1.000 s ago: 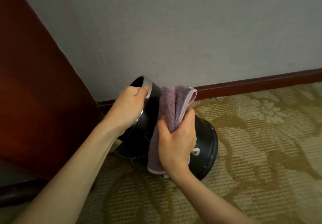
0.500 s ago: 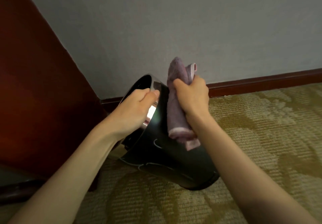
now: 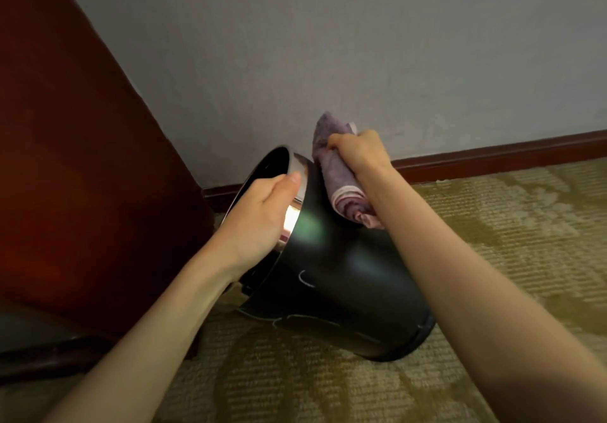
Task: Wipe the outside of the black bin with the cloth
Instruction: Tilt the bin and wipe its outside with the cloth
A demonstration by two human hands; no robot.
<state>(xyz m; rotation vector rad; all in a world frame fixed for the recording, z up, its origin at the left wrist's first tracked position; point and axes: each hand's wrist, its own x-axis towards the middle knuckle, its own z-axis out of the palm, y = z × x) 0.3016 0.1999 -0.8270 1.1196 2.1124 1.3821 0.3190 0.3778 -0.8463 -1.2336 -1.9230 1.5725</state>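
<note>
The black bin [image 3: 345, 284] lies tipped over on the patterned carpet [image 3: 492, 241] in the corner where the grey wall [image 3: 328, 44] meets a dark red wooden panel [image 3: 65, 159]. Its mouth points up and to the left, and its base is low at the right, apparently resting on the floor. The tilt looks deliberate, since it turns the curved side wall up toward the person so the cloth can reach it. The left hand [image 3: 262, 215] grips the mouth of the bin, with the thumb lying along the shiny metal band [image 3: 297, 166] and the fingers curled over the rim and out of sight inside. From there it can steady the bin and probably roll it to bring up a new stretch of surface. The right hand [image 3: 358, 153] is closed around a bunched purple cloth [image 3: 341, 189] with a pale edge, and presses it against the upper far side of the bin just below the band, near the skirting board [image 3: 492, 153]. One end of the cloth sticks up above the knuckles and the other trails down the black wall. The glossy near side shows pale scuff lines and reflected light. Whether those lines are dirt or scratches is hard to judge from here. The wiping appears to be mid-course, with the broad near face and the base edge yet to be covered.
</note>
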